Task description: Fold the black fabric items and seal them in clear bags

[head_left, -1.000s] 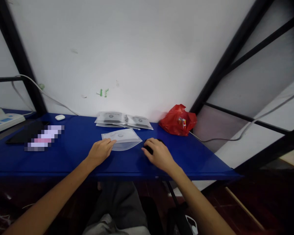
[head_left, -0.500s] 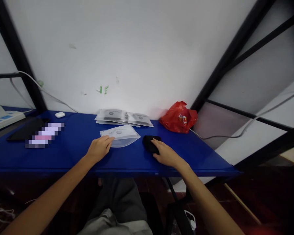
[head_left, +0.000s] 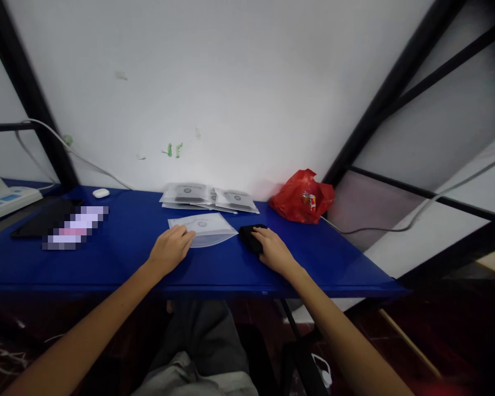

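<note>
My left hand [head_left: 172, 248] pinches the near left edge of a frosted plastic bag [head_left: 206, 224] that lies on the blue table. The bag has a small round printed mark, and its mouth edge faces me. My right hand [head_left: 275, 250] is closed over a small black folded bundle [head_left: 249, 237], perhaps cloth, just right of the bag. The bundle's near side is partly hidden by the fingers. Behind the bag, against the wall, several similar bags [head_left: 188, 192] with dark contents lie in overlapping piles.
A red plastic bag [head_left: 301, 198] stands at the back right of the blue table [head_left: 119, 264]. At left are a white earbud case [head_left: 101, 193], a black tablet-like slab [head_left: 37, 220], a blurred-out phone-like screen [head_left: 75, 228] and a white power strip [head_left: 12, 201]. Black metal posts frame both sides.
My right hand and the black bundle have moved slightly left and away from me, closer to the frosted bag. My left hand has barely shifted, and the bag's top side sits a little lower.
</note>
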Demonstrator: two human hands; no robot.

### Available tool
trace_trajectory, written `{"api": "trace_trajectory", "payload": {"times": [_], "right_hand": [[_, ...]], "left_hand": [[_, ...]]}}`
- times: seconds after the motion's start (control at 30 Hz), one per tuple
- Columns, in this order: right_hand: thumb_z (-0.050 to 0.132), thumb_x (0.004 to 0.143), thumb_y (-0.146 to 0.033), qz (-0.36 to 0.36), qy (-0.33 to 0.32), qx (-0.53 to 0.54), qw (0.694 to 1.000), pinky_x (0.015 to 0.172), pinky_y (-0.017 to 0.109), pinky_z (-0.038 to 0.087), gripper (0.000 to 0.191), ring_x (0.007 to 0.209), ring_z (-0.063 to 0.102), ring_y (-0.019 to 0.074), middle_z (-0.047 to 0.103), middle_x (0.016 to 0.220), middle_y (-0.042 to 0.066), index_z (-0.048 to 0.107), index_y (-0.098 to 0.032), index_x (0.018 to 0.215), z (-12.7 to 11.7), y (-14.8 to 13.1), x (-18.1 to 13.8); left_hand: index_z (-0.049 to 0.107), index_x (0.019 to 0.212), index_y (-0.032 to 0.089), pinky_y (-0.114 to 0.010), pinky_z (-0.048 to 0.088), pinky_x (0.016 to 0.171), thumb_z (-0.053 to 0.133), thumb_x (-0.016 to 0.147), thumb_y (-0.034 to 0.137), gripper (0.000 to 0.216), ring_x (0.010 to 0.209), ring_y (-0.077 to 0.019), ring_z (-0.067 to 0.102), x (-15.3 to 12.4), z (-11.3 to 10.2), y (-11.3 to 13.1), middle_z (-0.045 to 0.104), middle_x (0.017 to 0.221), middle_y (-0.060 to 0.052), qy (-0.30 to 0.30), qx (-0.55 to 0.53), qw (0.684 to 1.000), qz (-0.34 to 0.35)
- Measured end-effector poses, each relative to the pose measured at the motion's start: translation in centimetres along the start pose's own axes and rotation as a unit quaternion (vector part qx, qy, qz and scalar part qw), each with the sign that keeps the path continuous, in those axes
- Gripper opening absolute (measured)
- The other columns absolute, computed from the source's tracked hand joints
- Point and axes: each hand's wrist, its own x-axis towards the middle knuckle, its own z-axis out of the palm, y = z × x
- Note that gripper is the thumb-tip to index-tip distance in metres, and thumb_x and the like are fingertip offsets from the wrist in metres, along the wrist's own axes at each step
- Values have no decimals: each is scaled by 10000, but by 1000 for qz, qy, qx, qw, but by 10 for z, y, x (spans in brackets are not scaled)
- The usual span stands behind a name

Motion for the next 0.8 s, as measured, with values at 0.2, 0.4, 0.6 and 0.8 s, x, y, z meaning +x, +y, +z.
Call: {"api": "trace_trajectory", "payload": {"times": [0.2,0.4,0.6,0.8], "right_hand": [[436,620,47,12,2,55,998,1021,386,401,677,1221,505,228,542,1315,152,499,-114,1275,6,-1,0],[404,562,34,-43,15,128,991,1010,367,424,707,1159,560,221,607,1242,102,540,-144,1233,-13,-22,-16],[411,611,-6,-17,197,147,969,1028,413,419,693,1188,537,233,575,1286,91,508,-166,1277,-37,-30,-22],[421,678,-27,-102,245,157,951,1032,401,421,657,1213,517,224,549,1317,91,470,-180,1315,-39,-49,-23]], "left_hand": [[621,976,187,-262,440,666,388,894,105,261,814,-176,566,8,-12,7,586,866,-60,-92,39,995,-12],[623,1011,132,-320,448,660,392,806,-5,338,903,-253,578,15,-31,11,604,942,-117,-118,92,988,-39],[605,1065,101,-342,460,662,399,794,-6,357,934,-282,584,16,-41,9,610,971,-140,-138,106,982,-67],[619,996,120,-319,450,611,373,835,29,308,866,-262,617,19,-42,8,629,874,-115,-145,96,983,-55]]}}
